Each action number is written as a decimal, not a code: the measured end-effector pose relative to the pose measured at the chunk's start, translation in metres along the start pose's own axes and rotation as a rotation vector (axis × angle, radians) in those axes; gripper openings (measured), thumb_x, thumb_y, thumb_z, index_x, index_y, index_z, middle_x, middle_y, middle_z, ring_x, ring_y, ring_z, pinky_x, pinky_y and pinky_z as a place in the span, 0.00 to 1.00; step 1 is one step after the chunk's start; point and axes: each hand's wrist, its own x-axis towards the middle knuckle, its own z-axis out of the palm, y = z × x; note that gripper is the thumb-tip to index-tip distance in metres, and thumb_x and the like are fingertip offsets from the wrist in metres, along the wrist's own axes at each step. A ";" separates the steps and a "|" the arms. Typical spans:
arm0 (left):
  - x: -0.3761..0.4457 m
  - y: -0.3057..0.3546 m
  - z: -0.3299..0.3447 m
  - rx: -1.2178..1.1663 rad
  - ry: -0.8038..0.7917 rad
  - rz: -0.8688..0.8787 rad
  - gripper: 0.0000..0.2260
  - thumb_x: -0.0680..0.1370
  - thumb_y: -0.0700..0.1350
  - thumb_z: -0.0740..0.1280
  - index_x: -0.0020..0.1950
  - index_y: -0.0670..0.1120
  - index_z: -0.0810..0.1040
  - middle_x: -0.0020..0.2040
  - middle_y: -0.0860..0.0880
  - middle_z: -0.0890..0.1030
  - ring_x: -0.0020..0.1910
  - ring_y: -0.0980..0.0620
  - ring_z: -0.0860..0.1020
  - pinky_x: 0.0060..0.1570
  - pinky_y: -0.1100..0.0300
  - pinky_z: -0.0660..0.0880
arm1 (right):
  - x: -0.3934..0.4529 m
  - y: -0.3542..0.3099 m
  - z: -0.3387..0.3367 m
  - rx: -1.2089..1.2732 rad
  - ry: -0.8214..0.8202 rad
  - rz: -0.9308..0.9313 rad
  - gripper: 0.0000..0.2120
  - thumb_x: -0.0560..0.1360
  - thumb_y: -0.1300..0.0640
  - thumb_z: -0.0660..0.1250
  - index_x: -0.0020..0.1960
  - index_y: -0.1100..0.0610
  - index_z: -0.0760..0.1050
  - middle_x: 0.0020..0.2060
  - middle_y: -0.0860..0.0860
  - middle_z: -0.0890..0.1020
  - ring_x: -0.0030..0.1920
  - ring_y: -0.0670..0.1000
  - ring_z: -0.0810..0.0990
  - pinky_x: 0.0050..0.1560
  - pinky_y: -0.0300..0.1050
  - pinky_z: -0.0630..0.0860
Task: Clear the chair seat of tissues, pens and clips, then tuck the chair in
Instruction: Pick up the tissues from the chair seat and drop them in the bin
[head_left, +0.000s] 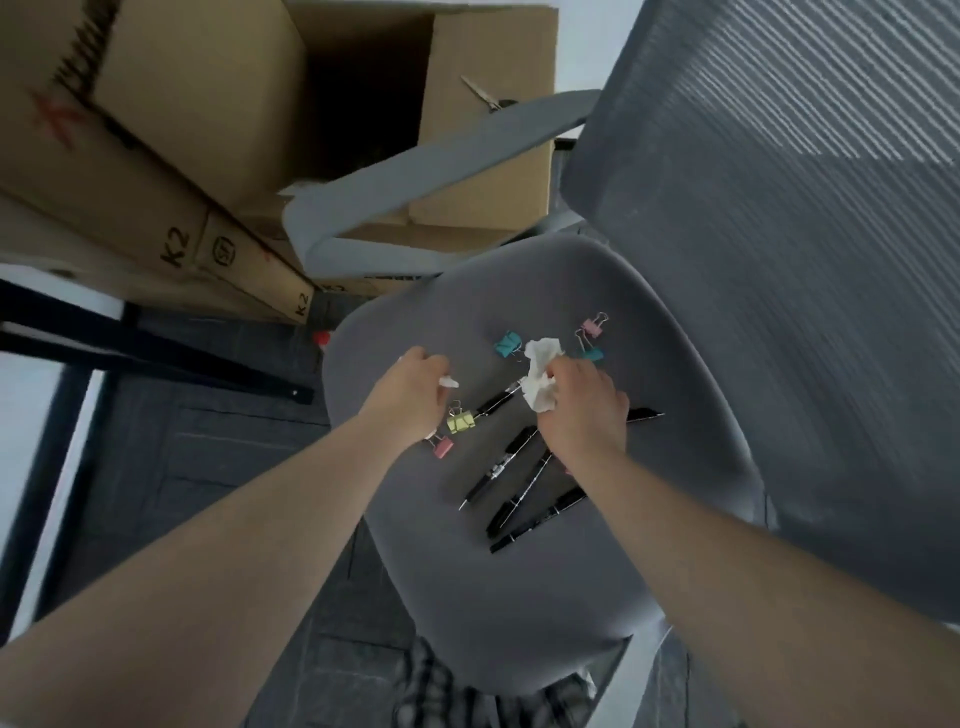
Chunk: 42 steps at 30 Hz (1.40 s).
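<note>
The grey chair seat fills the middle of the head view. My right hand is shut on a crumpled white tissue just above the seat. A smaller white tissue peeks out of the closed fingers of my left hand. Several black pens lie on the seat under and beside my right hand. Binder clips are scattered around: yellow, pink, teal, another pink and a teal one partly hidden behind my right hand.
The mesh chair back rises on the right and a grey armrest crosses above the seat. Open cardboard boxes stand behind the chair, scissors resting on one. A dark desk frame runs along the left.
</note>
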 end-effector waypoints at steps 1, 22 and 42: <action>-0.010 -0.004 -0.002 -0.004 -0.006 -0.020 0.09 0.79 0.39 0.61 0.54 0.37 0.76 0.54 0.39 0.74 0.47 0.39 0.76 0.46 0.51 0.72 | -0.003 -0.008 0.000 -0.014 -0.018 -0.036 0.18 0.70 0.66 0.63 0.59 0.55 0.72 0.55 0.53 0.76 0.56 0.57 0.74 0.54 0.51 0.68; -0.401 -0.128 0.071 -0.150 0.228 -0.386 0.08 0.79 0.40 0.62 0.55 0.41 0.76 0.50 0.46 0.72 0.41 0.49 0.70 0.40 0.56 0.69 | -0.273 -0.117 0.098 -0.258 -0.222 -0.592 0.15 0.72 0.64 0.61 0.57 0.55 0.71 0.53 0.53 0.76 0.55 0.57 0.74 0.51 0.50 0.67; -0.906 -0.202 0.291 -0.508 0.356 -1.152 0.11 0.78 0.38 0.60 0.58 0.41 0.76 0.58 0.44 0.73 0.59 0.44 0.72 0.56 0.53 0.72 | -0.736 -0.188 0.320 -0.487 -0.555 -1.269 0.11 0.74 0.61 0.61 0.55 0.55 0.72 0.49 0.52 0.77 0.51 0.57 0.76 0.46 0.50 0.66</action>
